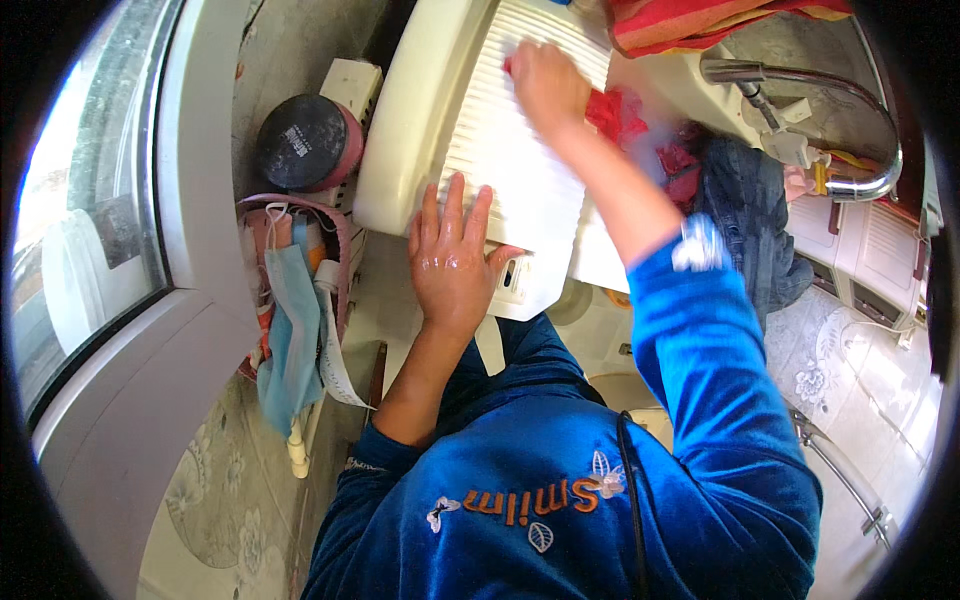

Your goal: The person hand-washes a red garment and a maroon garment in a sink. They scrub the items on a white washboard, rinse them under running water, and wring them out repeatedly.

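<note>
My left hand (457, 259) rests with spread fingers on the near left edge of a white ridged washboard (517, 180), its back wet. My right hand (551, 86) is closed in a fist over the upper part of the board, with a bit of something red (509, 65) showing at its left side; most of what it holds is hidden. Red wet cloth (619, 116) lies just right of the board, below the right wrist. Dark blue denim (739, 202) hangs over the edge farther right.
A pale basin rim (401, 127) borders the board. At left stand a dark-lidded round tub (304, 142) and a pink basket (341, 225) with a blue face mask (292, 322). A chrome faucet (862, 187) arches at upper right, near a red striped towel (697, 26). A window frame (217, 150) fills the left.
</note>
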The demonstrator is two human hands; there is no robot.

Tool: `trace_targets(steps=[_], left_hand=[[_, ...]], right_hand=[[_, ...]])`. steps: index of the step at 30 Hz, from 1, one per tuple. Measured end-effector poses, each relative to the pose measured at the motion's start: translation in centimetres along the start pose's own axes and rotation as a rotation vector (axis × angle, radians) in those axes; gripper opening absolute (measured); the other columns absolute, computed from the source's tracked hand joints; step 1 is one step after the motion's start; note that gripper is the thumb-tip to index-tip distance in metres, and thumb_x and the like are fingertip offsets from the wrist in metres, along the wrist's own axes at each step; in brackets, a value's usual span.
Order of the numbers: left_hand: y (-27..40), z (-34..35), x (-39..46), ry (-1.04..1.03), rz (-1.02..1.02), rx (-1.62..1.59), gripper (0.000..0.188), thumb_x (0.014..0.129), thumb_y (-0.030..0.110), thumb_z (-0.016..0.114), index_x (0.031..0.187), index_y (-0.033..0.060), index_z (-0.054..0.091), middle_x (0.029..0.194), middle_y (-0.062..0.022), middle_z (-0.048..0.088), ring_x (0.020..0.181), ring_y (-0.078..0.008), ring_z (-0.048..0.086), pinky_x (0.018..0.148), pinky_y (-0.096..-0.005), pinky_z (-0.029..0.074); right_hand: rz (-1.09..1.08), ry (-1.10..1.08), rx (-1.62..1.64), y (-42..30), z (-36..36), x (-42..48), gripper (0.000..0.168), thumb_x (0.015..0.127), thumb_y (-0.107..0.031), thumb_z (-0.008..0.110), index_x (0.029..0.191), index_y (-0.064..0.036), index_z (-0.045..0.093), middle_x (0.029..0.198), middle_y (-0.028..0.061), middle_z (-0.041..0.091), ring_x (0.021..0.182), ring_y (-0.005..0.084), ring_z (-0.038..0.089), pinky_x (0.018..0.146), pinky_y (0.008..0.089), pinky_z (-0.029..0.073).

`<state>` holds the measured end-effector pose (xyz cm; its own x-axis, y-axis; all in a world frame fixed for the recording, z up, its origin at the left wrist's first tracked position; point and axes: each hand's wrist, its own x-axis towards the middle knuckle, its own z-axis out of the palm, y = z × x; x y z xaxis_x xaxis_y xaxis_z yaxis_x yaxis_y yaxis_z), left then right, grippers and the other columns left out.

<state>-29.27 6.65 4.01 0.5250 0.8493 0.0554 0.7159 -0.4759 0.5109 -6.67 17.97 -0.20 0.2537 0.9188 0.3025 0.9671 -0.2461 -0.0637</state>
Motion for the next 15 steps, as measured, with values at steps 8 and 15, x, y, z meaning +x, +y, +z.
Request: trace_targets(steps=[8, 15], left_hand=[[-0.1, 0.3, 0.0, 0.018, -0.007, 0.043, 0.079, 0.066, 0.053, 0.074, 0.133, 0.0172, 0.056, 0.146, -0.0097, 0.043, 0.133, -0.0362, 0.04, 0.102, -0.0518, 0.039], [0.6, 0.3, 0.0, -0.016, -0.006, 0.068, 0.08, 0.064, 0.05, 0.078, 0.134, 0.0173, 0.056, 0.147, -0.0097, 0.043, 0.132, -0.0373, 0.041, 0.103, -0.0509, 0.039]], right_hand=[[-0.029, -0.228, -0.035, -0.7, -4.5, -8.4, 0.025, 0.089, -0.029, 0.056, 0.075, -0.01, 0.066, 0.072, 0.0105, 0.065, 0.061, 0.028, 0.064, 0.052, 0.0416, 0.049], [0.231, 0.226, 0.298, 4.6, 3.0, 3.1, 0.03, 0.089, -0.031, 0.053, 0.076, -0.008, 0.066, 0.081, 0.0162, 0.068, 0.074, 0.0361, 0.065, 0.064, 0.0486, 0.049]])
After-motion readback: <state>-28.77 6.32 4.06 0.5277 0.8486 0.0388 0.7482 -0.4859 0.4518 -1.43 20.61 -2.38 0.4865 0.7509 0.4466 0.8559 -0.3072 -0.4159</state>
